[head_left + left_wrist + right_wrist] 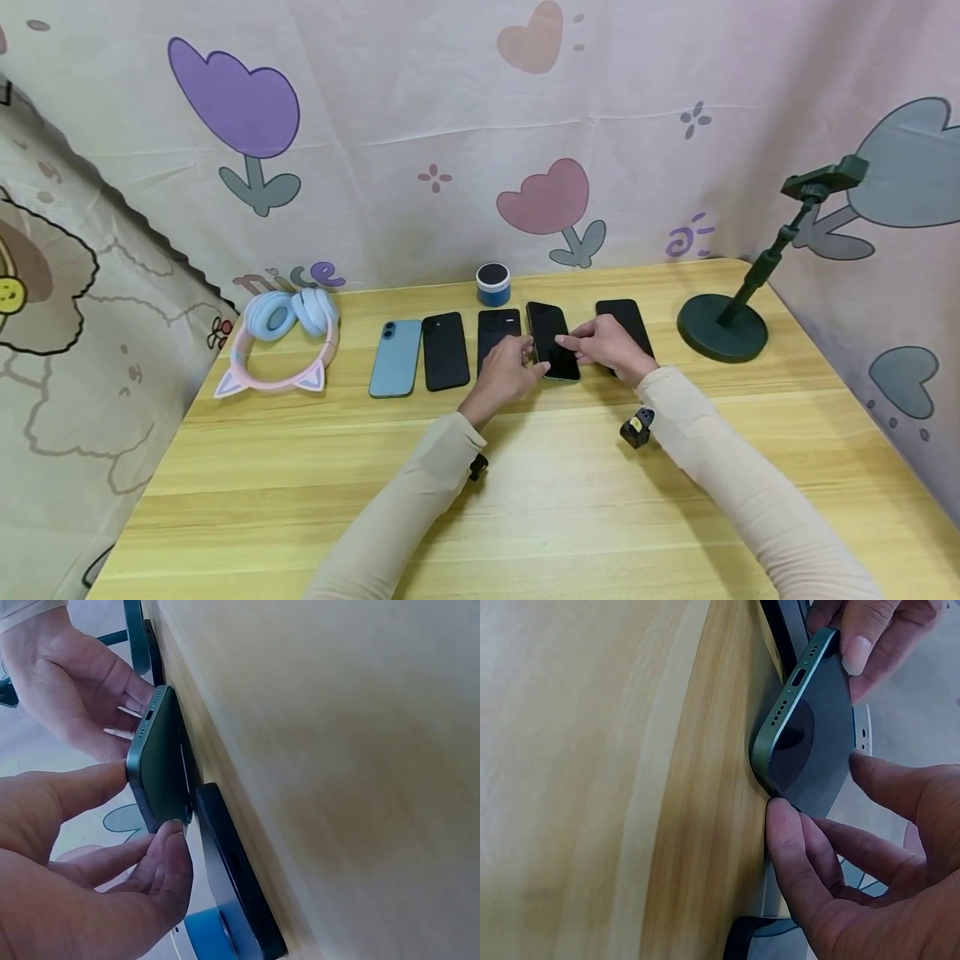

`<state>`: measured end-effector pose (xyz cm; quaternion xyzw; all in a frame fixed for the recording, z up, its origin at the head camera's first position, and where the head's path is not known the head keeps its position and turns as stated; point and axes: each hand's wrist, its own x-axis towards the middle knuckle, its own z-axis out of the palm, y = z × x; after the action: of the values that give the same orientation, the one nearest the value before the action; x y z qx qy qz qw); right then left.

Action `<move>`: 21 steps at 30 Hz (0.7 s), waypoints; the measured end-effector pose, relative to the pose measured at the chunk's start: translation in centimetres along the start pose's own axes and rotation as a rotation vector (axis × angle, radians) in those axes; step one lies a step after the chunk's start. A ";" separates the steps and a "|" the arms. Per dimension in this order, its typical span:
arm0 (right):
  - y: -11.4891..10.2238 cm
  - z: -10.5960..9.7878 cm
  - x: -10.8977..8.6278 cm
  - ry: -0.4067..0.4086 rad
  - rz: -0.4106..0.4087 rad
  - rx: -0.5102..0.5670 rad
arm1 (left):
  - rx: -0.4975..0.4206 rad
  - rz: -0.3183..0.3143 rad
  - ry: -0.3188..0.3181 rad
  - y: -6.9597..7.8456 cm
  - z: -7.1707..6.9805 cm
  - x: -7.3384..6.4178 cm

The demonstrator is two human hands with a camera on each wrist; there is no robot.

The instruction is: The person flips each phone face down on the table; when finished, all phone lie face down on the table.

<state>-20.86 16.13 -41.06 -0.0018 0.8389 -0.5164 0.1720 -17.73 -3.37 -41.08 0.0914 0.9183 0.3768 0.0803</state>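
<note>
A smartphone (551, 333) with a black screen facing up and a green edge lies between my two hands. My left hand (506, 371) pinches its left edge near the bottom, the fingertips (171, 840) at the side. At its right side my right hand (611, 343) grips the lower corner, with fingertips (784, 821) on the edge and the thumb over the screen. The charging port end of the phone (817, 742) faces the wrist cameras; in the left wrist view that end looks raised off the wood. A dark phone (495, 323) sits partly behind my left hand, another (630, 317) behind my right.
Further left lie a black phone (446, 350) and a light blue phone (395, 358), then cat-ear headphones (277, 386). A small blue and white round container (493, 287) stands behind the row on the wooden table (555, 517). A dark green stand (731, 333) rises at right.
</note>
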 end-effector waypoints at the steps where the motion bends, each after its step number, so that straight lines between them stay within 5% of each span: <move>1: 0.0 0.0 0.0 0.002 0.004 0.003 | -0.001 0.004 0.003 0.0 0.0 0.0; 21: -0.1 0.3 0.1 -0.036 0.049 0.078 | -0.209 0.027 0.017 -0.6 -0.4 -0.3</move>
<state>-20.85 15.82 -41.16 0.0159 0.8147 -0.5442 0.1996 -17.58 -4.11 -41.23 0.0918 0.8732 0.4725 0.0766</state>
